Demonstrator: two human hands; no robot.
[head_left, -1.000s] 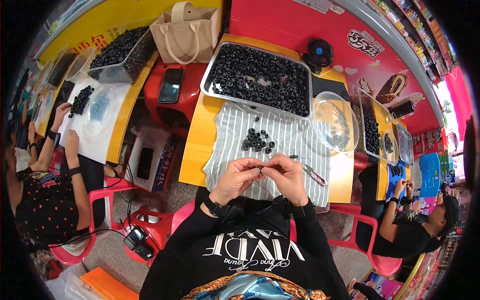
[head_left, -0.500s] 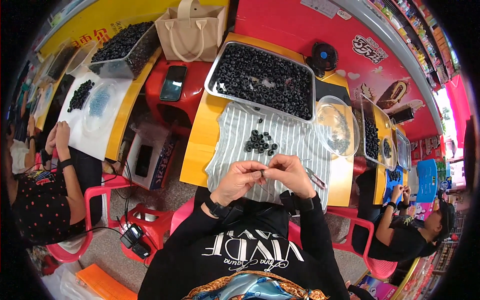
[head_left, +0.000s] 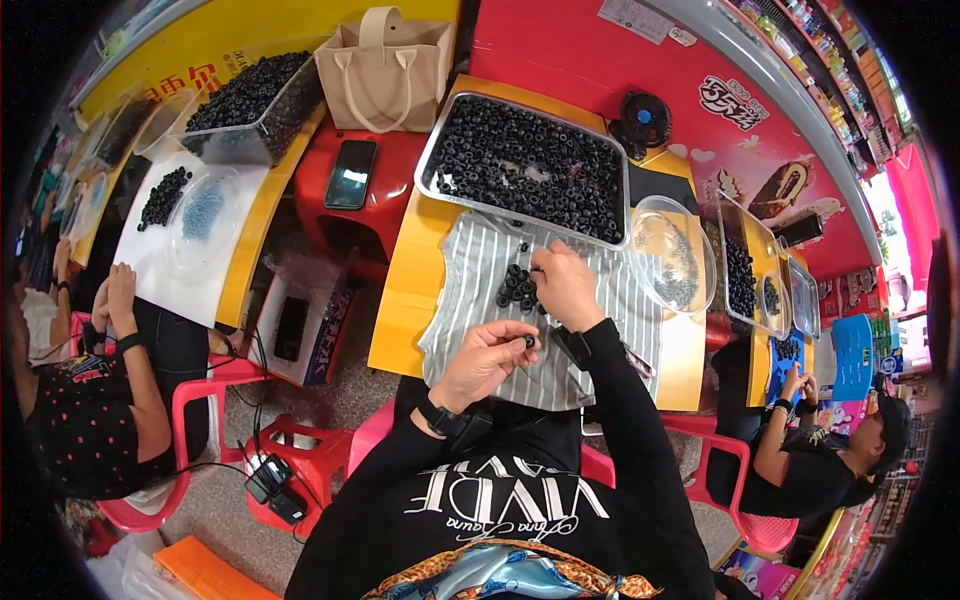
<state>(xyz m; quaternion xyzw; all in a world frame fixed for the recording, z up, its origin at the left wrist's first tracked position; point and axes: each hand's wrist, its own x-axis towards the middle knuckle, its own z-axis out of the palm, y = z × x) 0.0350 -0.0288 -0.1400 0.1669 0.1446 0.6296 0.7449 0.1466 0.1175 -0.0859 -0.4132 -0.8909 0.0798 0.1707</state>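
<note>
My left hand [head_left: 478, 366] is closed in a pinch on a small black ring [head_left: 530, 342] above the striped cloth. A thin dark strand hangs below those fingers, too fine to make out well. Just beyond it, my right hand [head_left: 566, 288] is over the right side of a small pile of black rings [head_left: 515, 285]. Its fingers are curled together, and whatever they hold, if anything, is hidden. The grey-and-white striped cloth [head_left: 460, 330] lies under both hands. Past it stands a metal tray [head_left: 425, 165] heaped with similar black rings.
Right of the cloth sits a clear round dish [head_left: 712, 250] of tiny beads. A tool [head_left: 638, 362] lies partly behind my right sleeve. A black fan [head_left: 645, 118] stands behind the tray. A phone [head_left: 352, 172] rests on a red stool, near a beige bag [head_left: 385, 80]. People sit working at both sides.
My hands have come apart. The right one has moved forward to the pile of rings, while the left stays near its place with the black ring in its fingertips.
</note>
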